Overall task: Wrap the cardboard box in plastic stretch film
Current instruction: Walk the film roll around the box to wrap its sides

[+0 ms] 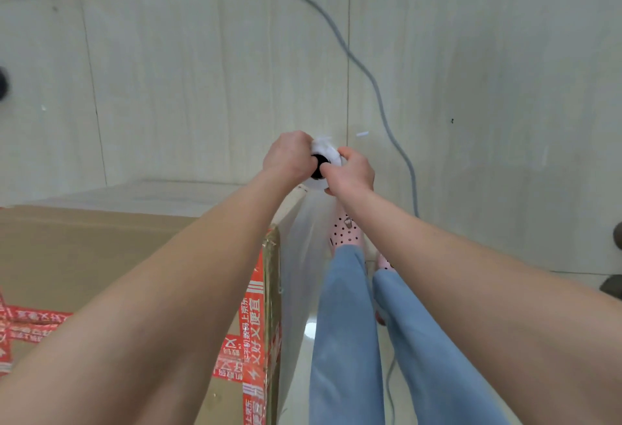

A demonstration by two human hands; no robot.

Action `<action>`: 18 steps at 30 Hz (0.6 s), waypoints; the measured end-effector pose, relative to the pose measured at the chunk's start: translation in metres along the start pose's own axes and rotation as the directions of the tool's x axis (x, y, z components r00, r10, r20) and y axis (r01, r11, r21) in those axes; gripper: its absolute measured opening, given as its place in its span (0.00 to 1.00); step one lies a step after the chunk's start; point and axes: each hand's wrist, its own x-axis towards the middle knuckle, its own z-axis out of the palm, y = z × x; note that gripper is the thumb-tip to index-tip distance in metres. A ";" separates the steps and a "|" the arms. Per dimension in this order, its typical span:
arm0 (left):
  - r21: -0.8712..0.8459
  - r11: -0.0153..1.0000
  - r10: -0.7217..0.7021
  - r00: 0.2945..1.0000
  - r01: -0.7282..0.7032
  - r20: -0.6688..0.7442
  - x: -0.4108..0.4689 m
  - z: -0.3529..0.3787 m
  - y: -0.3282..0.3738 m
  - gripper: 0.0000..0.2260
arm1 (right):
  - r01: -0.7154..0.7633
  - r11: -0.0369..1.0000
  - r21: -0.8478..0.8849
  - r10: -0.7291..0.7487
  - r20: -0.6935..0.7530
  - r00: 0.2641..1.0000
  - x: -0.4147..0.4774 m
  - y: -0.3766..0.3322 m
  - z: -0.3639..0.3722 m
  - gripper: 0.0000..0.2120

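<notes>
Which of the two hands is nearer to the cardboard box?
The left. The left hand grips the film roll just above the far corner of the cardboard box; the right hand holds the roll's other side, out past the box edge.

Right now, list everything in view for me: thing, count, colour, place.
cardboard box: one, brown, lower left on the floor
red tape: several strips, red with white print, on the box top and its right edge
stretch film roll: one, white with a dark core, past the box's far right corner
film sheet: one, clear, from the roll along the box's right side
cable: one, grey, across the floor
paper scrap: one, white, on the floor
floor: pale tiles
dark objects: three, at the left and right edges, unidentifiable
trouser legs: two, blue, right of the box
shoes: two, pink
left hand: grips the roll
right hand: grips the roll
</notes>
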 end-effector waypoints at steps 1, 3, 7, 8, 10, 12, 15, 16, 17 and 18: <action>-0.023 1.000 -0.008 1.000 0.008 -0.013 0.001 -0.005 -0.004 0.03 | 0.012 1.000 0.002 -0.012 -0.002 1.000 0.000 -0.005 0.005 0.19; -0.065 0.998 -0.023 0.999 0.019 -0.049 0.005 -0.016 -0.011 0.04 | 0.042 0.999 0.006 -0.042 0.004 0.999 0.000 -0.017 0.014 0.19; -0.169 0.984 -0.081 0.991 0.062 -0.109 0.015 -0.034 -0.031 0.05 | 0.101 0.994 -0.040 -0.098 0.057 0.994 0.006 -0.042 0.029 0.17; -0.200 0.977 -0.102 0.988 0.077 -0.115 0.017 -0.036 -0.037 0.06 | 0.106 0.993 -0.050 -0.102 0.073 0.992 0.008 -0.046 0.033 0.17; -0.242 0.965 -0.135 0.984 0.104 -0.116 0.020 -0.038 -0.048 0.06 | 0.120 0.990 -0.069 -0.113 0.095 0.989 0.011 -0.050 0.042 0.16; -0.277 0.953 -0.158 0.981 0.122 -0.114 0.021 -0.039 -0.058 0.07 | 0.133 0.987 -0.085 -0.124 0.103 0.987 0.011 -0.051 0.052 0.16; -0.317 0.939 -0.177 0.977 0.131 -0.122 0.022 -0.042 -0.070 0.07 | 0.136 0.988 -0.078 -0.126 0.112 0.986 0.011 -0.053 0.062 0.15; -0.326 0.936 -0.178 0.977 0.130 -0.121 0.022 -0.042 -0.072 0.07 | 0.140 0.987 -0.080 -0.130 0.119 0.984 0.011 -0.054 0.064 0.15; -0.334 0.933 -0.178 0.977 0.130 -0.118 0.022 -0.043 -0.074 0.07 | 0.144 0.986 -0.085 -0.133 0.124 0.983 0.011 -0.054 0.065 0.17; -0.340 0.931 -0.178 0.977 0.129 -0.116 0.022 -0.043 -0.075 0.07 | 0.147 0.985 -0.086 -0.135 0.130 0.982 0.012 -0.055 0.067 0.19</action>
